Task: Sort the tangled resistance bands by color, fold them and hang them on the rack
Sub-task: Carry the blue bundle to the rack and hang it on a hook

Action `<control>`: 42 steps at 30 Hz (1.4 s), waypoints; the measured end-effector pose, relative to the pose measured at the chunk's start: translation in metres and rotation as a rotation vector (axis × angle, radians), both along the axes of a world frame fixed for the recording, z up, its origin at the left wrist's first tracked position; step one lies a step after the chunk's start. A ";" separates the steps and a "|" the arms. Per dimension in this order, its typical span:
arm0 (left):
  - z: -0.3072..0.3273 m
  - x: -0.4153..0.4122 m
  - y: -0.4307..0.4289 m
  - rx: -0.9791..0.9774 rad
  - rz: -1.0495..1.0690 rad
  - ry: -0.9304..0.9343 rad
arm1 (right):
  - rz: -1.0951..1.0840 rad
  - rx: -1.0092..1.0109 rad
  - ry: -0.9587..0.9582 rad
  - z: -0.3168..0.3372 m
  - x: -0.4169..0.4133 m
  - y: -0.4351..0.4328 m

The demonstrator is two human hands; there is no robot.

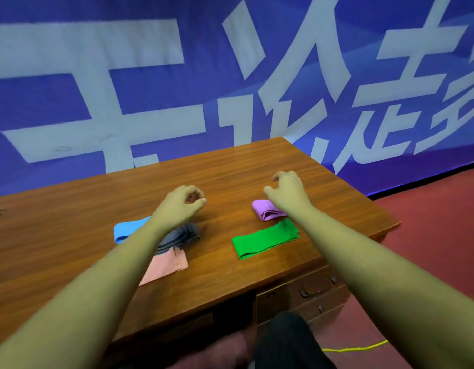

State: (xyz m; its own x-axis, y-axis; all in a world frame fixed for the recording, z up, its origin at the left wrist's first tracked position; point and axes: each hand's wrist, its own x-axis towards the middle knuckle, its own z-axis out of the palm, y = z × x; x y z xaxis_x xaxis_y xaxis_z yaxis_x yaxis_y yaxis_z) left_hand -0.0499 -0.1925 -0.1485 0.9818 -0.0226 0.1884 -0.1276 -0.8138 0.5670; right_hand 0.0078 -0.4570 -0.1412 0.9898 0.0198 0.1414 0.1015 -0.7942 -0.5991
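Several folded bands lie apart on the wooden desk (pixel 70 235). A blue band (pixel 126 231), a grey band (pixel 181 237) and a pink band (pixel 168 265) sit under my left forearm. A purple band (pixel 265 210) and a green band (pixel 265 239) lie by my right forearm. My left hand (pixel 181 203) hovers above the desk, fingers curled loosely with thumb and fingertip close together, holding nothing. My right hand (pixel 286 190) hangs just beyond the purple band, fingers bent and slightly apart, empty. No rack is in view.
A blue banner (pixel 230 75) with large white characters stands behind the desk. Desk drawers (pixel 310 291) with metal handles face me at lower right. Red floor (pixel 430 235) lies to the right, with a yellow cord (pixel 358 347) on it.
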 end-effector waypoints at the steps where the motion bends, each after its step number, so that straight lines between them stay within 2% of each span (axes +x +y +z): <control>1: 0.002 -0.012 0.017 0.013 0.048 0.007 | 0.044 0.004 -0.002 0.006 -0.008 0.014; 8: -0.003 -0.084 0.136 -0.021 0.343 0.061 | 0.374 0.012 0.046 0.028 -0.052 0.134; 12: -0.020 -0.091 0.188 -0.063 0.415 0.103 | 0.522 -0.020 0.120 0.014 -0.046 0.204; 21: -0.058 -0.049 0.231 -0.275 0.267 0.297 | 0.857 -0.197 0.260 -0.029 0.009 0.311; 24: -0.062 -0.040 0.239 -0.238 0.210 0.356 | 0.945 -0.260 0.326 -0.031 0.020 0.329; 28: -0.061 -0.037 0.240 -0.206 0.174 0.393 | 0.971 -0.346 0.401 -0.036 0.022 0.338; 37: -0.054 -0.026 0.235 -0.212 0.212 0.507 | 0.850 -0.368 0.489 -0.028 0.017 0.346; 42: -0.021 -0.017 0.238 -0.300 0.124 0.528 | 0.863 -0.332 0.591 0.011 0.028 0.350</control>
